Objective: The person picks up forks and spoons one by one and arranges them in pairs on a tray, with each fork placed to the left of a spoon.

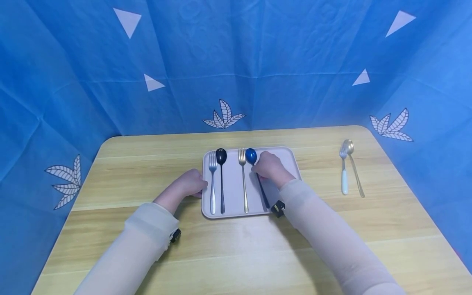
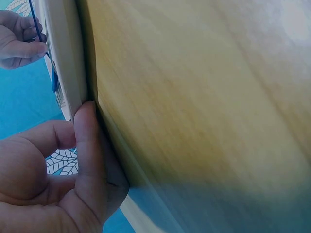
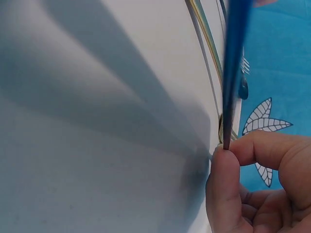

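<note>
My left hand pinches the left rim of a pale rectangular tray; in the left wrist view its thumb and fingers grip that edge. Over the tray's right part, my right hand pinches a blue spoon by its handle, just below the bowl. The right wrist view shows the handle between thumb and fingertip. Left of it lie a gold fork, a black spoon and a silver fork, side by side on the tray with their heads away from me.
On the right of the wooden table lie a fork with a light blue handle and a gold spoon, their heads close together. A blue patterned curtain hangs behind the table and along both sides.
</note>
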A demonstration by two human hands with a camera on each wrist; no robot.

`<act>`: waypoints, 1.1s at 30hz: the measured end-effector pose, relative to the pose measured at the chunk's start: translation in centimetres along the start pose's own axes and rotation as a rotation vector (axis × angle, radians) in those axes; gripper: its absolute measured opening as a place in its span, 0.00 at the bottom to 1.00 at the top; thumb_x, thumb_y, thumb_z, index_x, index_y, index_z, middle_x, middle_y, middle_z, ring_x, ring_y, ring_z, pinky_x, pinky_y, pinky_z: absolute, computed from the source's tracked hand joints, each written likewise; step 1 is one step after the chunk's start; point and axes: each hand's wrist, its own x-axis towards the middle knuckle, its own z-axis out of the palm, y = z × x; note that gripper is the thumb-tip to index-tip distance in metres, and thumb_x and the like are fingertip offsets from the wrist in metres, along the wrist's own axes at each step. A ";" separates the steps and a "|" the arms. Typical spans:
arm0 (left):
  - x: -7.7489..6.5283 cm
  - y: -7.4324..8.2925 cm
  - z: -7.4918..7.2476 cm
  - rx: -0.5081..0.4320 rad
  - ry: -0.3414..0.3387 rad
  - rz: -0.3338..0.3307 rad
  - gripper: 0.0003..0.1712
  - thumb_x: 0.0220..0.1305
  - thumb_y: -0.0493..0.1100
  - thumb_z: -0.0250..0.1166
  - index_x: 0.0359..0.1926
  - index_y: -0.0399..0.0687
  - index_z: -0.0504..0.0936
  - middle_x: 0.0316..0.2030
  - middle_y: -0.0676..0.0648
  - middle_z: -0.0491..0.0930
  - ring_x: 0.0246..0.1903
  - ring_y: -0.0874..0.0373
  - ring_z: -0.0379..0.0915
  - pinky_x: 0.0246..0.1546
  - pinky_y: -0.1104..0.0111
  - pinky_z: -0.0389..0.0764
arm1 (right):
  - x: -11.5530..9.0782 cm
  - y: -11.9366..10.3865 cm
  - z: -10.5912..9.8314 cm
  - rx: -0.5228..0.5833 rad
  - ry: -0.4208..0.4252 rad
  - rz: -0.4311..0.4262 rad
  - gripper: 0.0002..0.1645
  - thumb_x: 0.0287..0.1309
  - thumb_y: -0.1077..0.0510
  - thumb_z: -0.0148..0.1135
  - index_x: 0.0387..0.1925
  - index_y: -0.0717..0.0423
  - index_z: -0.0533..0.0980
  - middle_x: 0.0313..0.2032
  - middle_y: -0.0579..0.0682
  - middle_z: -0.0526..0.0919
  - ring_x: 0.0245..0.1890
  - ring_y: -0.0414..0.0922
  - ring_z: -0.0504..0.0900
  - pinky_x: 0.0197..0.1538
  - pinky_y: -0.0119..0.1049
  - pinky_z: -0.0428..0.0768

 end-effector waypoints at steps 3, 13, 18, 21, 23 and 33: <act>0.0 0.0 0.0 0.006 0.000 0.004 0.08 0.67 0.36 0.54 0.31 0.37 0.76 0.26 0.44 0.80 0.23 0.55 0.77 0.31 0.66 0.78 | 0.1 0.0 0.0 0.003 0.001 0.009 0.11 0.60 0.56 0.64 0.36 0.62 0.77 0.20 0.51 0.82 0.18 0.42 0.81 0.31 0.35 0.76; -0.1 -0.1 -0.1 0.014 -0.004 0.005 0.09 0.68 0.37 0.54 0.33 0.36 0.77 0.28 0.43 0.80 0.24 0.56 0.77 0.31 0.67 0.78 | 0.2 -0.3 0.1 0.003 -0.007 0.007 0.10 0.59 0.58 0.65 0.35 0.63 0.78 0.20 0.51 0.83 0.18 0.42 0.82 0.31 0.34 0.78; -0.1 -0.1 -0.1 0.010 0.001 0.004 0.09 0.68 0.36 0.54 0.33 0.36 0.77 0.28 0.43 0.80 0.24 0.56 0.77 0.32 0.67 0.79 | 0.3 -0.3 0.3 -0.003 -0.014 0.017 0.12 0.59 0.57 0.66 0.37 0.64 0.77 0.19 0.51 0.84 0.18 0.41 0.83 0.33 0.34 0.79; -0.2 0.0 -0.1 0.007 0.000 0.003 0.09 0.68 0.36 0.54 0.33 0.35 0.77 0.28 0.42 0.81 0.24 0.55 0.77 0.32 0.66 0.79 | 0.4 -0.2 0.4 -0.002 -0.014 0.018 0.12 0.60 0.57 0.66 0.37 0.64 0.77 0.20 0.51 0.84 0.18 0.41 0.83 0.33 0.34 0.79; -0.2 0.1 -0.1 0.007 -0.001 0.000 0.09 0.68 0.36 0.54 0.33 0.35 0.76 0.28 0.42 0.80 0.25 0.55 0.77 0.32 0.66 0.79 | 0.4 -0.2 0.4 -0.009 -0.011 0.012 0.11 0.60 0.58 0.66 0.35 0.63 0.77 0.19 0.50 0.83 0.17 0.41 0.83 0.34 0.34 0.79; -0.2 0.1 -0.1 -0.008 -0.004 -0.001 0.09 0.68 0.36 0.54 0.32 0.35 0.76 0.28 0.42 0.80 0.23 0.56 0.77 0.31 0.67 0.79 | 0.5 -0.3 0.5 -0.026 -0.009 0.005 0.09 0.59 0.59 0.65 0.28 0.60 0.76 0.17 0.49 0.82 0.16 0.40 0.82 0.35 0.34 0.80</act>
